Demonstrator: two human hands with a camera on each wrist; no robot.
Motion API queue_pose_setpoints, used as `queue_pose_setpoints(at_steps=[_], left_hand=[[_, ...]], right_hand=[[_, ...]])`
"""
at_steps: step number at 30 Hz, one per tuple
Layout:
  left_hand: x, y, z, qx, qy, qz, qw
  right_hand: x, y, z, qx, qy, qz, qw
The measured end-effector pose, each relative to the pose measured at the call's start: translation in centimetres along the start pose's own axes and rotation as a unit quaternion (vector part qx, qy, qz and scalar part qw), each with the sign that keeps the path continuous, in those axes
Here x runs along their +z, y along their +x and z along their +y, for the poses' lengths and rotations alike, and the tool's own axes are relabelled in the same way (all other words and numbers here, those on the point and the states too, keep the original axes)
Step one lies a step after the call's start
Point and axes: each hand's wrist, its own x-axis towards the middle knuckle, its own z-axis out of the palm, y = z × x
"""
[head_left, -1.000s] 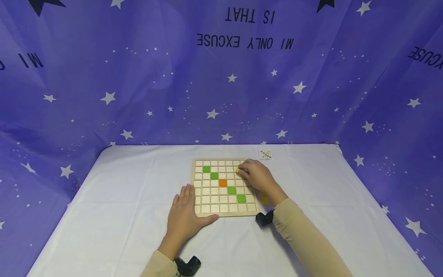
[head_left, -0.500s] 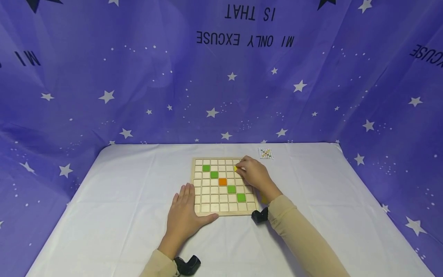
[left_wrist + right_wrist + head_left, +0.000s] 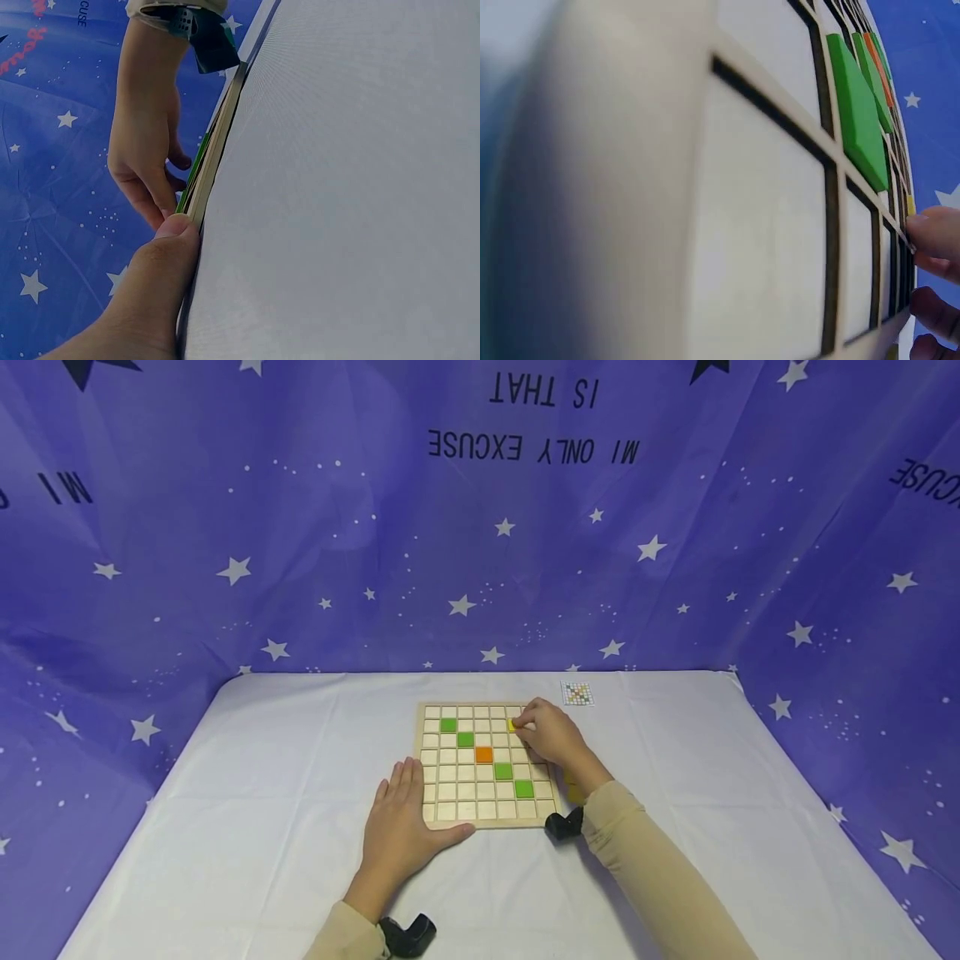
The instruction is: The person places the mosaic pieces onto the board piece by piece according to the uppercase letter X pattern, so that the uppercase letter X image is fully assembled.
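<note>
A wooden grid board (image 3: 465, 825) lies flat, with several green tiles (image 3: 503, 771) and one orange tile (image 3: 483, 755) in a diagonal line. My right hand (image 3: 553, 735) pinches a yellow tile (image 3: 512, 724) at a square near the board's upper right; the fingers hide part of it. In the right wrist view the yellow tile (image 3: 910, 205) shows at the tip of a finger. My left hand (image 3: 399, 831) rests spread at the lower left corner, fingers along the left edge, thumb on the front edge. In the left wrist view its thumb (image 3: 161, 262) touches the board's rim (image 3: 219, 150).
A small card with a coloured grid pattern (image 3: 577, 693) lies behind the board's right corner. Yellow tiles (image 3: 574, 793) lie right of the board, partly under my right forearm. A purple starred cloth (image 3: 375, 527) hangs behind the white table (image 3: 225, 827).
My right hand has shifted slightly left with the yellow tile, from the grid square's right side to its present spot. The left hand has stayed still.
</note>
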Motion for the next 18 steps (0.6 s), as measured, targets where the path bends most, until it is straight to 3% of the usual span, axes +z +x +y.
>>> queue_pose_setpoints(at_steps=[7,18], left_hand=[[0.0,0.0,0.0,-0.008,0.003,-0.018,0.9998],[-0.1,-0.1,0.1,-0.006,-0.001,-0.009,0.9999]], right_hand=[[-1.0,-1.4,1.1,-0.019,-0.001,0.009,0.9998],[-3.4,-3.8,5.6,0.013,0.001,0.022,0.9997]])
